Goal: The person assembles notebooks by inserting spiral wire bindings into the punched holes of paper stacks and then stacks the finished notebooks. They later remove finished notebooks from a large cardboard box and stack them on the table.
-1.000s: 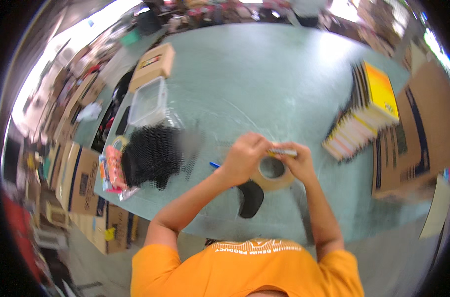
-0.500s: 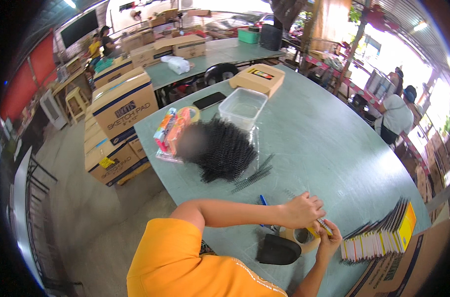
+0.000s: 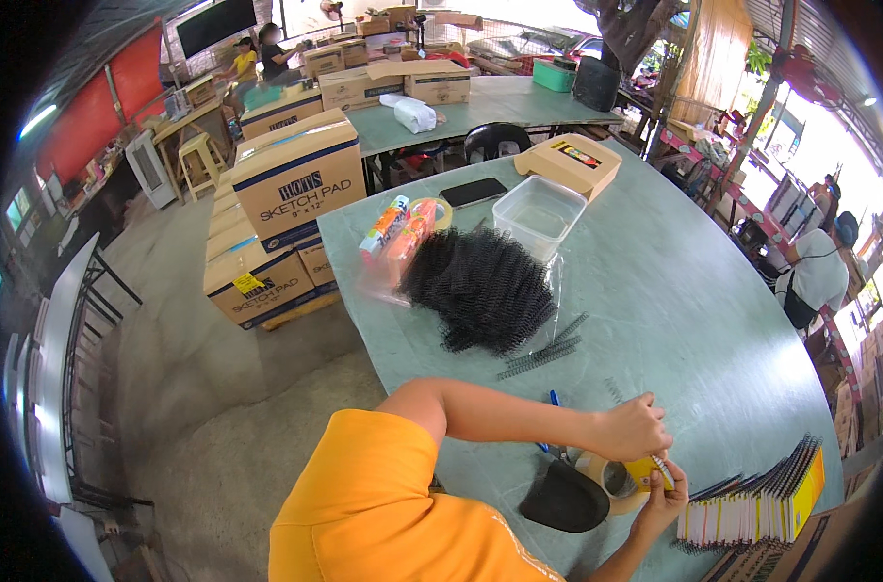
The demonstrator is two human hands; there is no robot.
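Note:
My right hand [image 3: 663, 500] is closed on a small yellow notebook [image 3: 639, 472], gripping it by a pale edge that faces up. Just above it, my left hand [image 3: 636, 429] is closed, knuckles up and fingertips bent down toward that same edge. Whatever its fingers pinch is hidden. A thin dark spiral coil [image 3: 613, 390] shows faintly beyond the left hand. Beneath the hands lies a roll of tape [image 3: 624, 502], beside a black rounded object [image 3: 565, 497]. To the right stands a row of small notebooks [image 3: 742, 522] with black coils along their upper edges and a yellow cover at the end.
A heap of black spiral coils [image 3: 485, 291] covers the left of the green table [image 3: 674, 291], with loose coils [image 3: 543, 359] nearby. Behind are a clear plastic tub [image 3: 540, 215], a phone [image 3: 474, 192] and an open carton [image 3: 570, 165]. A blue pen [image 3: 555, 398] lies near my left forearm.
The whole view has swung left, so everything sits further right. My hands stay together at the notebook, and more of its yellow cover shows between them.

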